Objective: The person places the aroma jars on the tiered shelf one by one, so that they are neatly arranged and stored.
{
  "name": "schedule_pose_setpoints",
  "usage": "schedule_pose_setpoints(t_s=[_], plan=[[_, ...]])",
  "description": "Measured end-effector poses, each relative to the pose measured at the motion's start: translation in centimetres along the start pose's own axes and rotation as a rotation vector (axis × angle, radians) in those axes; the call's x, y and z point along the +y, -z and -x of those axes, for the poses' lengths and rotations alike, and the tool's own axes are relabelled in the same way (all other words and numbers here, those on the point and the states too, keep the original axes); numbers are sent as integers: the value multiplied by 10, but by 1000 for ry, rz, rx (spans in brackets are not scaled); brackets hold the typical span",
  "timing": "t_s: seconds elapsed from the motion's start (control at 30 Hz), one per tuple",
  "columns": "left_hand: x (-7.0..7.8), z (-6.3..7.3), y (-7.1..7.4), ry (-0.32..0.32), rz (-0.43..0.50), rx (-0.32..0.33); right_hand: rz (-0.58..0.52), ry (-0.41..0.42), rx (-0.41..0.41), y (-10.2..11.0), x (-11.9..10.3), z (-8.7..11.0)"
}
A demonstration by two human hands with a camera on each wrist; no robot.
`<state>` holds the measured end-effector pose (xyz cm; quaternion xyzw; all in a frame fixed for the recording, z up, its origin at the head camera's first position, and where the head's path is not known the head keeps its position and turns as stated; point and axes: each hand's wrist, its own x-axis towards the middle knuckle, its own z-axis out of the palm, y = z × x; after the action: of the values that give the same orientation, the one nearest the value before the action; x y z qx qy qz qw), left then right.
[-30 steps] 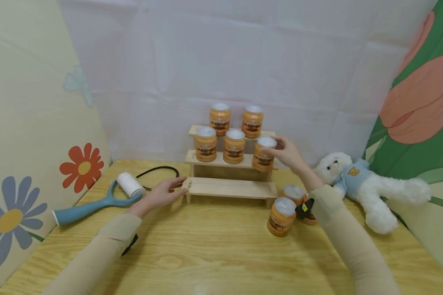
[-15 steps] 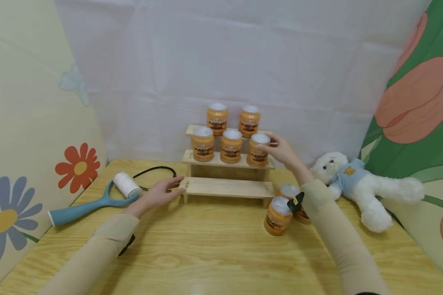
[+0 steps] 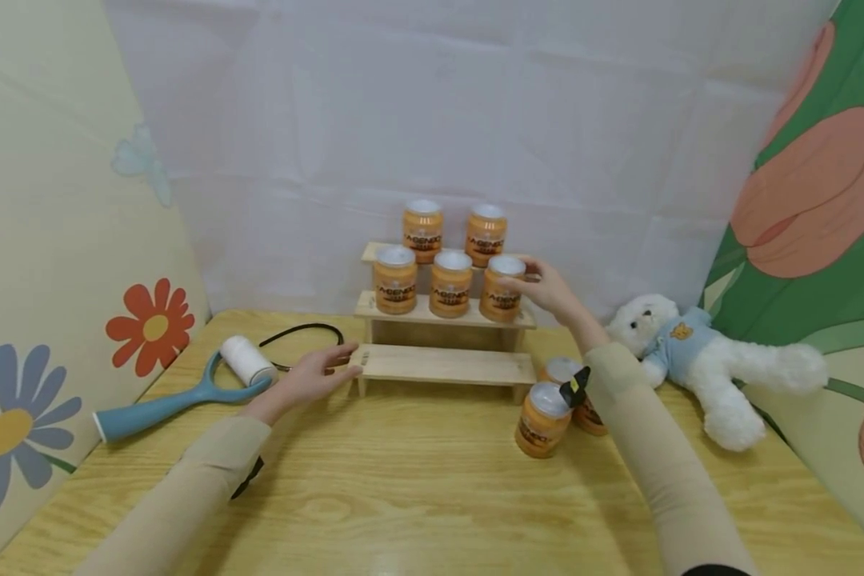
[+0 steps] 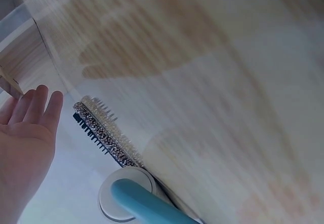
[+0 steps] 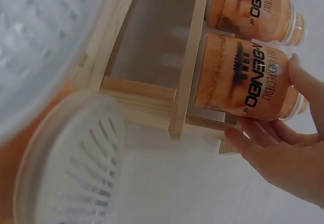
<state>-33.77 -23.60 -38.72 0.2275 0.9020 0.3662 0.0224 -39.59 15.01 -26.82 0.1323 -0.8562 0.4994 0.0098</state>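
My right hand (image 3: 547, 292) grips an orange jar (image 3: 499, 302) with a clear lid, upright at the right end of the middle step of a wooden tiered shelf (image 3: 446, 366). In the right wrist view, the thumb and fingers (image 5: 305, 79) hold the jar (image 5: 238, 77) from either side near its lid. To its left stand two more jars, a middle one (image 3: 451, 285) and a left one (image 3: 396, 282). Two jars, left (image 3: 423, 232) and right (image 3: 486, 236), occupy the top step. My left hand (image 3: 310, 378), fingers extended, touches the left end of the bottom step.
On the table right of the shelf stand more orange jars, a front one (image 3: 542, 422) and others partly hidden by my right wrist. A white teddy bear (image 3: 698, 360) lies at right. A blue-handled lint roller (image 3: 187, 400) and a dark headband (image 3: 295, 328) lie at left.
The jar in my right hand has moved left and back, from the middle step's front right edge into line with its neighbours. My left hand stays by the bottom step.
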Motion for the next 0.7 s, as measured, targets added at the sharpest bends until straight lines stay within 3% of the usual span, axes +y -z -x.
schedule_pose_setpoints(t_s=[0.33,0.7], plan=[[-3,-2,-2,-6,-2,4,39,12,-23,2,1,4],[-2,-1,-1,4,-1,-1,41,4,6,2,3,5]])
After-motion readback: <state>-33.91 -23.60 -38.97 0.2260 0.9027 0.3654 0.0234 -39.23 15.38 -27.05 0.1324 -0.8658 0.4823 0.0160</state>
